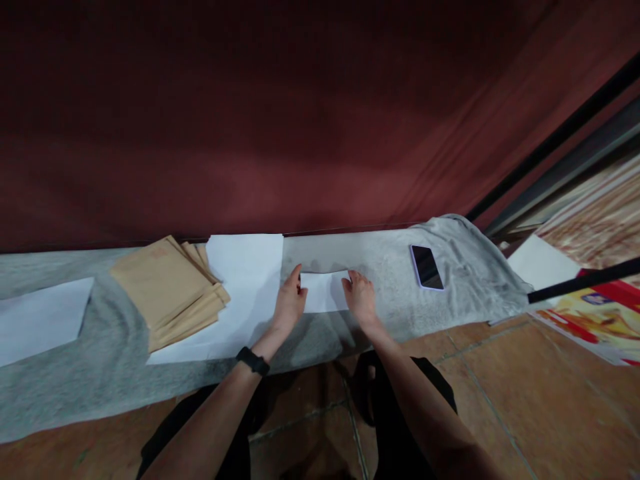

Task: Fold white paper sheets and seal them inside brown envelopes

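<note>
A small white sheet of paper (325, 292), seemingly folded, is held level between my two hands over the grey cloth. My left hand (291, 298) pinches its left edge between thumb and fingers. At the opposite edge my right hand (361, 295) grips the paper in the same way. Just left of my left hand lies larger white paper (250, 280), partly covered by a stack of brown envelopes (165, 280). The envelopes are fanned out unevenly.
The grey cloth (390, 307) covers a long narrow surface against a dark red fabric wall (300, 153). A phone (427, 268) lies to the right, more white paper (43, 317) at far left. Dark bars (560, 137) and a colourful box (600, 317) stand at the right, over a tiled floor (500, 380).
</note>
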`<state>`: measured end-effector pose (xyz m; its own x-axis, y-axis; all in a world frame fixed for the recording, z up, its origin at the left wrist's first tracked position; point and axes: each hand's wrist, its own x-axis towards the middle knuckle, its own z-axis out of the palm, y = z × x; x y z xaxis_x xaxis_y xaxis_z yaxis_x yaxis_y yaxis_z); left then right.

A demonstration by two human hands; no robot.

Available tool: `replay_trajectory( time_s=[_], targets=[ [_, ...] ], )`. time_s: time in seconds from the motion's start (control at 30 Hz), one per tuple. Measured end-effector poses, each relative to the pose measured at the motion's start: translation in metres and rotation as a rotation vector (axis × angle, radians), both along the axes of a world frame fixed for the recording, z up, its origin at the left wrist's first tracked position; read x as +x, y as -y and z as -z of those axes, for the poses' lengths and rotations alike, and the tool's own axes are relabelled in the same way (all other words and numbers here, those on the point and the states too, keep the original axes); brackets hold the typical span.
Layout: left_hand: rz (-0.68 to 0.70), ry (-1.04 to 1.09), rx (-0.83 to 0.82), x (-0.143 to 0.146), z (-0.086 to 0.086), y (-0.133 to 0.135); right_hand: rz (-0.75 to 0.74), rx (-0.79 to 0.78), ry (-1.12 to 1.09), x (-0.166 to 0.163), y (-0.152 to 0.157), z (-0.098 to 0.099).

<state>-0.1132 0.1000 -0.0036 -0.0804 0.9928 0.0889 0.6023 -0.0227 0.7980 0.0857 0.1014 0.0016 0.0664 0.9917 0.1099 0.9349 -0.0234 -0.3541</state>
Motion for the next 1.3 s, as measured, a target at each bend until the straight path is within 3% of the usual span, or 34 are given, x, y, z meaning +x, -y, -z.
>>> replay_trajectory(
  time_s=[0.2, 0.37, 0.47, 0.57, 0.7, 1.13, 1.3],
  targets=[
    [0.036, -0.270, 0.127, 0.006, -0.002, 0.007, -0.025, 0.128, 0.040, -0.004, 0.003, 0.005],
    [0.106, -0.584, 0.155, 0.015, -0.006, 0.021, -0.365, 0.092, -0.104, -0.018, 0.014, 0.011],
    [0.205, -0.655, 0.181, 0.023, 0.001, 0.026, -0.444, 0.051, -0.053, -0.025, 0.024, 0.015],
    [0.266, -0.693, 0.165, 0.029, 0.012, 0.028, -0.421, 0.052, 0.011, -0.025, 0.030, 0.019],
    [0.246, -0.720, 0.156, 0.032, 0.019, 0.031, -0.374, 0.088, 0.057, -0.020, 0.031, 0.025],
    [0.140, -0.685, 0.074, 0.030, 0.019, 0.043, -0.310, 0.142, 0.094, 0.013, 0.030, 0.041],
    [0.187, -0.689, 0.172, 0.029, 0.020, 0.049, -0.292, 0.160, 0.117, 0.019, 0.033, 0.043]
  ],
)
